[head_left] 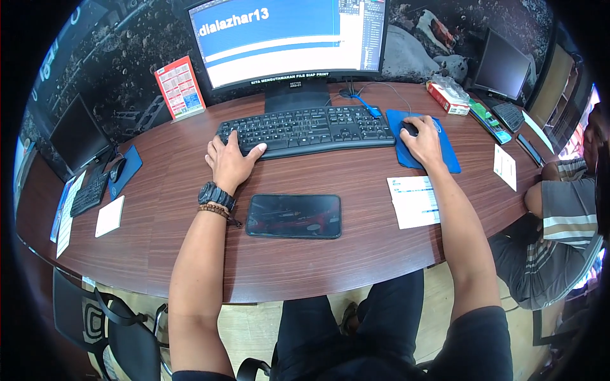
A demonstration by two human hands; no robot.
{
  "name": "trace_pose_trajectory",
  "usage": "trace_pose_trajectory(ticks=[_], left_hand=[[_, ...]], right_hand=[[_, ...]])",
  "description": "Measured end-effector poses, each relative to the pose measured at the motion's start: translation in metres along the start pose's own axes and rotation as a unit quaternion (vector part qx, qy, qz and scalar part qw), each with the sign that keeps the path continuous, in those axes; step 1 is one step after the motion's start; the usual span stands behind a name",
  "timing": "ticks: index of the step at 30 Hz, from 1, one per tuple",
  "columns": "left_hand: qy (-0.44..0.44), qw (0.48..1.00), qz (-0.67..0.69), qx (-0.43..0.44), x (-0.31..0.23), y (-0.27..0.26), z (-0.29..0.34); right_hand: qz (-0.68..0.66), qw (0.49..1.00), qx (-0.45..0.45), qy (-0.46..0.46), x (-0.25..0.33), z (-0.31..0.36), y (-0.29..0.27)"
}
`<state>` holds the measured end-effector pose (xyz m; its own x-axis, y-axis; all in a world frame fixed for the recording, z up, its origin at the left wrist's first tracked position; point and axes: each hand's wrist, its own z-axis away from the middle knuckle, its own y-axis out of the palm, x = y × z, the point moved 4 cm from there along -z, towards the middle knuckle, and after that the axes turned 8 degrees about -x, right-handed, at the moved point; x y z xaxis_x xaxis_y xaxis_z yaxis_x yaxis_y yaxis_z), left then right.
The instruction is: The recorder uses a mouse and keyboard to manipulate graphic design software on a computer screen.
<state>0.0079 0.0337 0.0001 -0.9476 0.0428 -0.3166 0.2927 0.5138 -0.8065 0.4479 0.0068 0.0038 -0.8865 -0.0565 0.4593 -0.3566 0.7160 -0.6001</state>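
My left hand [232, 159] rests on the left end of a black keyboard [311, 129], fingers spread over the keys and thumb near its front edge. A dark watch [216, 195] and a beaded bracelet [215, 209] circle that wrist. My right hand [424, 141] is curled over a black computer mouse [410, 129], partly hidden under the fingers, on a blue mouse pad [448, 152]. Behind the keyboard a large monitor [286, 44] shows a blue and white layout with side panels. A dark smartphone [293, 216] lies flat between my forearms.
Printed paper slips [413, 203] lie beside my right forearm. A red desk calendar [180, 87] stands left of the monitor; a red and white box [448, 98] sits to its right. Other monitors [79, 134] flank the wooden desk [190, 146]. A seated person [559, 241] is at the right, an office chair [121, 324] at lower left.
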Motion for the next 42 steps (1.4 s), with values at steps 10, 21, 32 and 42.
trace_pose_trajectory(ticks=[10,21,32,42], left_hand=[[0.003,1.000,0.001,0.000,0.000,0.001,0.001],[0.000,1.000,-0.017,0.005,0.000,-0.002,0.000],[0.021,0.999,-0.010,-0.025,-0.007,-0.010,0.004],[0.017,0.999,0.017,-0.038,-0.006,-0.007,0.002]], right_hand=[[0.000,1.000,-0.004,-0.003,-0.002,0.000,-0.001],[0.013,0.999,-0.020,-0.045,0.013,0.001,-0.002],[-0.053,0.948,0.173,-0.262,0.172,0.015,0.097],[-0.014,0.958,0.128,-0.255,0.167,-0.008,0.099]])
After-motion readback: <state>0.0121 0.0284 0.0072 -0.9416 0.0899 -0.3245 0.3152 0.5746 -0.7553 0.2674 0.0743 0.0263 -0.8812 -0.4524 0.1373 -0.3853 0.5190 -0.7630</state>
